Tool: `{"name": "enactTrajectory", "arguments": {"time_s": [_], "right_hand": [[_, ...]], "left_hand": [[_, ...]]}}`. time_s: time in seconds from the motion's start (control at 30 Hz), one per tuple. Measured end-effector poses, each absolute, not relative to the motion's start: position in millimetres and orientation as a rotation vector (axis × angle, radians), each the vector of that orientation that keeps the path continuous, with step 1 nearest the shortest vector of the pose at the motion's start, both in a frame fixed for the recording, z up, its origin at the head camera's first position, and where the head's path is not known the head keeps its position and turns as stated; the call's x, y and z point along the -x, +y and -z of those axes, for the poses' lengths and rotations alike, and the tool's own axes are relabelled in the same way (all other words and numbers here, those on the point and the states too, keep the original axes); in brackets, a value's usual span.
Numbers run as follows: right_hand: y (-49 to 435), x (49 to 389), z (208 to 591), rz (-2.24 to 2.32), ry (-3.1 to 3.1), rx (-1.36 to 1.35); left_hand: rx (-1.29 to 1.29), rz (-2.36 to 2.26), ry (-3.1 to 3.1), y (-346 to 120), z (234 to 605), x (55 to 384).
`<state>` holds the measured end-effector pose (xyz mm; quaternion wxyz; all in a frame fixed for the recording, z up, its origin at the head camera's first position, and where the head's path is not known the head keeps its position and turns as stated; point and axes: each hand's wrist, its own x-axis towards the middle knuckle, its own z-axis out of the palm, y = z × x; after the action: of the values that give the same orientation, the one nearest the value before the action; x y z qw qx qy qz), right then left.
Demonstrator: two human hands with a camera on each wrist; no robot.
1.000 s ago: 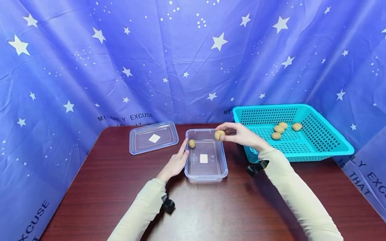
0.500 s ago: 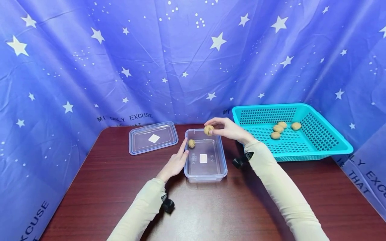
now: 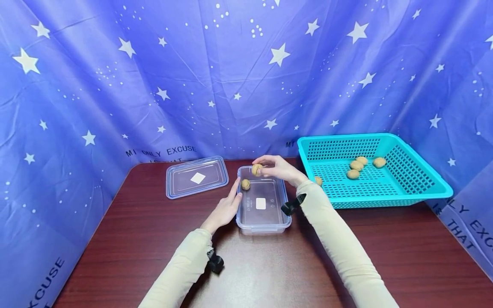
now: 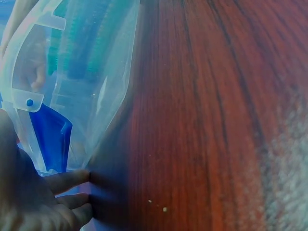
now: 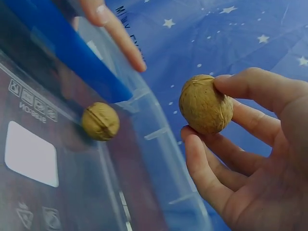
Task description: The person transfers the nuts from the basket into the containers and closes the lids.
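In my right hand [image 3: 283, 169] a walnut [image 5: 206, 104] is pinched between thumb and fingertips, above the far end of a clear plastic food container [image 3: 265, 225]. Inside that container, near its left wall, lies another walnut [image 3: 245, 184]. My left hand [image 3: 224, 209] rests against the container's left side with its fingers fairly straight; the left wrist view has those fingers [image 4: 67, 181] touching the outer wall. Several more walnuts [image 3: 353, 174] sit in a turquoise basket [image 3: 431, 184] on the right, one of them partly hidden behind my right arm.
The container's lid [image 3: 181, 188], with a white label, lies flat at the back left of the dark red wooden table [image 3: 146, 239]. A blue star-printed curtain [image 3: 215, 85] hangs behind the table and along its sides.
My right hand has moved left with its walnut, from the container's right rim to over its far part. A walnut at the basket's left end has come into view. My left hand stays put.
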<state>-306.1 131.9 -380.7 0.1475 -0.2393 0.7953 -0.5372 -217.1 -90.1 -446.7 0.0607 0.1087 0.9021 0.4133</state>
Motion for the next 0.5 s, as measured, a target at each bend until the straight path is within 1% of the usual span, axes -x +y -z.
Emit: {"name": "enactTrajectory", "arguments": {"time_s": [0.2,0.5], "right_hand": [[123,309,396,1.598,2.275,0.595],[118,312,410,1.726,2.226,0.552]], "left_hand": [[-0.324,-1.248,2.738,-91,447,217],[-0.329,-1.219,2.758,-90,448,218]]}}
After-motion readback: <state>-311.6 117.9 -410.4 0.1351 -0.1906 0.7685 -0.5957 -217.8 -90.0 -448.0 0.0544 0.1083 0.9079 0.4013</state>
